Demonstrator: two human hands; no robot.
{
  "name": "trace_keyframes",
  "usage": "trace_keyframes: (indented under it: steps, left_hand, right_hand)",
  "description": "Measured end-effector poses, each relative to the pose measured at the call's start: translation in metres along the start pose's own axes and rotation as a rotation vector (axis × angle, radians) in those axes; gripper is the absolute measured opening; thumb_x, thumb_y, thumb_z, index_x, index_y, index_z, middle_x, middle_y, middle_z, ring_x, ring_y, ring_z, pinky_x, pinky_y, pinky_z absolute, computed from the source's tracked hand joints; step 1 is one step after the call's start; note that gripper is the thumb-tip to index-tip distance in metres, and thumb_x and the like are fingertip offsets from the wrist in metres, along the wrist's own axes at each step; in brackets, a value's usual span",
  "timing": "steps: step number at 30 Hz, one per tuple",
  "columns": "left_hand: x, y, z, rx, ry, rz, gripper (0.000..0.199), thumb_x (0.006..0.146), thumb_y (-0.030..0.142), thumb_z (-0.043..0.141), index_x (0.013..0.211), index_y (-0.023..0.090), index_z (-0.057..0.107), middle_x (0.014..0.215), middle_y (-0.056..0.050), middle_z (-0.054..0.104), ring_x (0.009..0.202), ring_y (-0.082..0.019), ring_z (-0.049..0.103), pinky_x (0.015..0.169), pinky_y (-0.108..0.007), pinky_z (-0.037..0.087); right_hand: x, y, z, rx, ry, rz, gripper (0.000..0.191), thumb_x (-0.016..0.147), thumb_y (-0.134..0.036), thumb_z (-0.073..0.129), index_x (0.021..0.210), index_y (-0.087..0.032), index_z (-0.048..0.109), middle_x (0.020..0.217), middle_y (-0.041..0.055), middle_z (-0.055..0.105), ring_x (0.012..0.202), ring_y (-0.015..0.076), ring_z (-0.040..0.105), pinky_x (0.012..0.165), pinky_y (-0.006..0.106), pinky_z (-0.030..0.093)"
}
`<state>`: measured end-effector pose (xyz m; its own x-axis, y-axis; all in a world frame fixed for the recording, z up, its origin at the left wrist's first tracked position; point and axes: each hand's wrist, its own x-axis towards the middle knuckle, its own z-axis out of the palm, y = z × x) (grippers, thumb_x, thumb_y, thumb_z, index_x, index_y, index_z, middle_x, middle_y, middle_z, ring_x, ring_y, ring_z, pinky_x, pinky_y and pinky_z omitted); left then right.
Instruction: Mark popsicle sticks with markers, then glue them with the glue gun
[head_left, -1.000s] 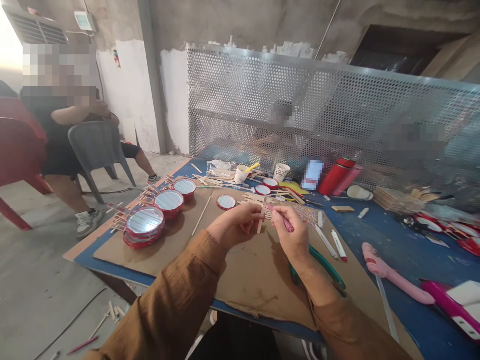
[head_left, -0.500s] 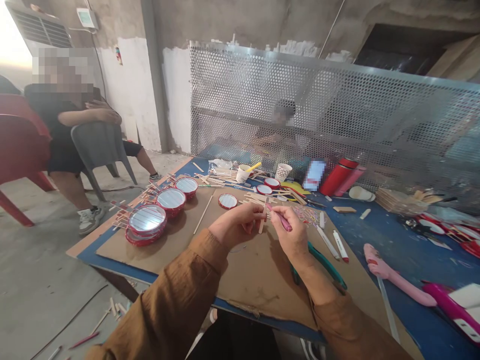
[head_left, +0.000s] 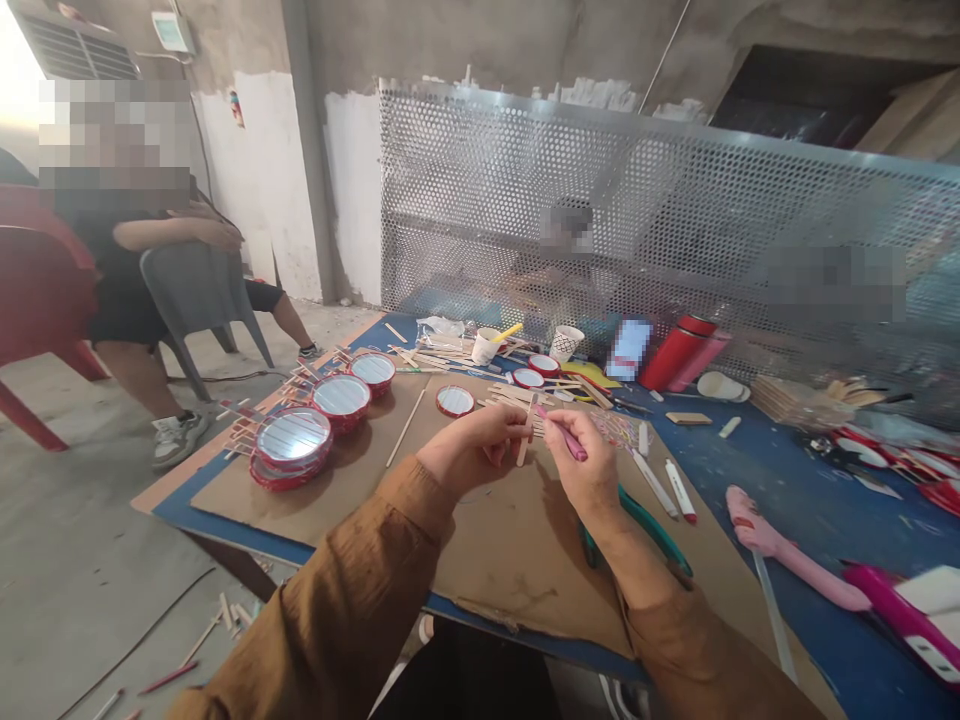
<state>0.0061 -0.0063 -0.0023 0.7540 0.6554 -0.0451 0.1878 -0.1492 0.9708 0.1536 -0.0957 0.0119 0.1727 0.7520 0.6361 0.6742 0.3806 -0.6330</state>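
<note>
Above the brown cardboard (head_left: 525, 570), my left hand (head_left: 476, 450) pinches a small wooden craft stick (head_left: 522, 458), which stands nearly upright. My right hand (head_left: 589, 465) is closed around a pink marker pen (head_left: 573, 444), its front end close to the stick. Whether the tip touches the wood is too small to tell. Teal-handled pliers (head_left: 654, 528) lie under my right forearm, their jaws hidden. Two white markers lie to the right, one with a red end (head_left: 681, 492). A small red-rimmed round disc (head_left: 455, 401) lies beyond my left hand.
Red-rimmed drum-like pieces (head_left: 293, 436) with sticks stand at the left. Paper cups (head_left: 487, 346), loose sticks, a phone (head_left: 628, 350) and a red bottle (head_left: 679, 354) line the back. A pink glue gun (head_left: 802, 570) lies right. A person sits beside a grey chair (head_left: 196, 285).
Both hands keep nearly the same place and grip, with the stick and marker pen almost unmoved. The seated person's head has shifted slightly left.
</note>
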Motion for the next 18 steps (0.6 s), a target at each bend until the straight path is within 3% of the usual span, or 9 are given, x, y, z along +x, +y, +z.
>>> trace_keyframes:
  steps: [11, 18]
  left_hand:
    - [-0.0006, -0.0021, 0.0030, -0.038, 0.025, 0.021, 0.027, 0.091, 0.039, 0.057, 0.077, 0.016, 0.053, 0.059, 0.004, 0.053, 0.039, -0.004, 0.040, 0.040, -0.015, 0.029]
    - [0.0017, -0.0047, 0.0026, -0.042, 0.024, 0.046, 0.022, 0.092, 0.030, 0.053, 0.075, 0.016, 0.053, 0.058, 0.004, 0.053, 0.039, -0.004, 0.040, 0.041, -0.016, 0.030]
  right_hand:
    - [0.0007, 0.0013, -0.0009, 0.011, 0.002, 0.020, 0.022, 0.088, -0.043, 0.058, 0.094, -0.022, 0.066, 0.086, 0.0053, 0.076, 0.073, 0.0197, 0.072, 0.068, 0.032, 0.056]
    - [0.0007, 0.0001, -0.0009, 0.005, -0.003, 0.029, 0.024, 0.088, -0.044, 0.058, 0.093, -0.022, 0.066, 0.085, 0.0052, 0.075, 0.071, 0.0196, 0.071, 0.067, 0.032, 0.055]
